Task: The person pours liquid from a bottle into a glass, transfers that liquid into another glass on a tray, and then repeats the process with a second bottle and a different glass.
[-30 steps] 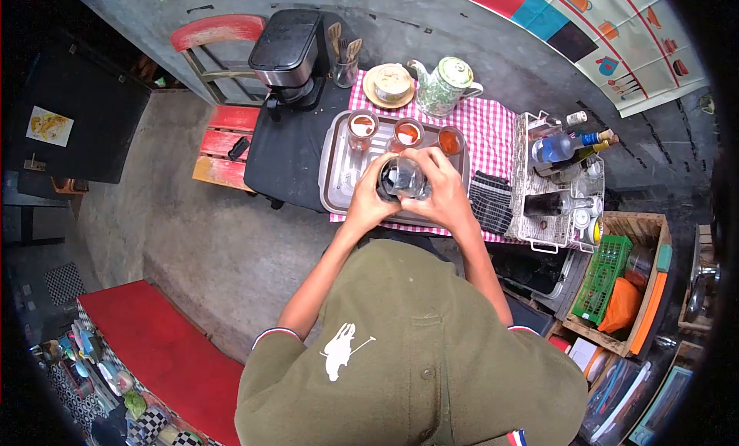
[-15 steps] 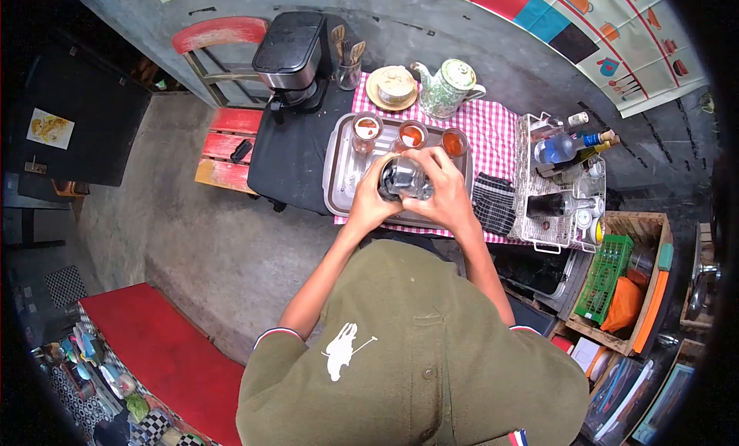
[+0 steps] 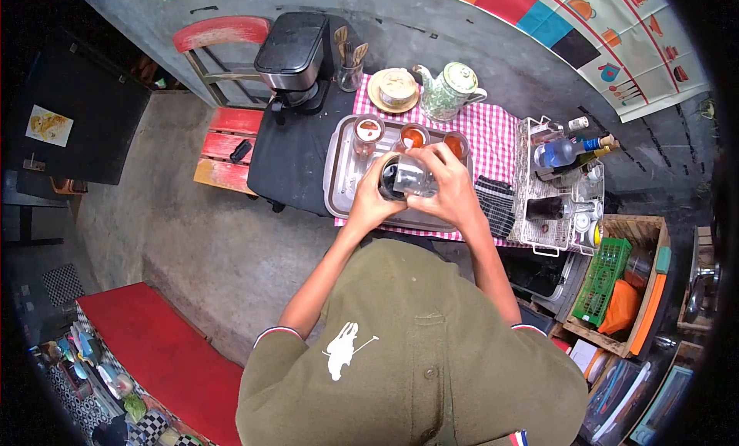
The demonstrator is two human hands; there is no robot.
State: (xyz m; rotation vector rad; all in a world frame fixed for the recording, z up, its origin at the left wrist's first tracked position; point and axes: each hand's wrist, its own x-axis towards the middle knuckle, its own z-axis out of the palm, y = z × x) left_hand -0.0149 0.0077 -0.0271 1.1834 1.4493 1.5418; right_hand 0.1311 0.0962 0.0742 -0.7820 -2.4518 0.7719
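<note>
Both of my hands are closed around a clear glass vessel (image 3: 416, 177) with a dark round end, held over the near part of a metal tray (image 3: 332, 173). My left hand (image 3: 371, 198) wraps the dark end, while my right hand (image 3: 454, 192) grips the clear side. I cannot tell whether the dark part is a lid or contents. Along the tray's far side stand a glass with white and red contents (image 3: 368, 129), a glass with orange-red contents (image 3: 414, 136) and another reddish glass (image 3: 456, 144), partly covered by my right fingers.
A coffee maker (image 3: 291, 57), a glass of wooden utensils (image 3: 350, 76), a bowl on a saucer (image 3: 396, 90) and a green patterned teapot (image 3: 454, 90) stand behind the tray. To the right are a dark checked cloth (image 3: 494, 203) and a white wire rack (image 3: 543, 234) of bottles.
The glass vessel has turned in my hands, showing more of its clear side. My right hand has shifted slightly and its fingers now cover more of the rightmost glass.
</note>
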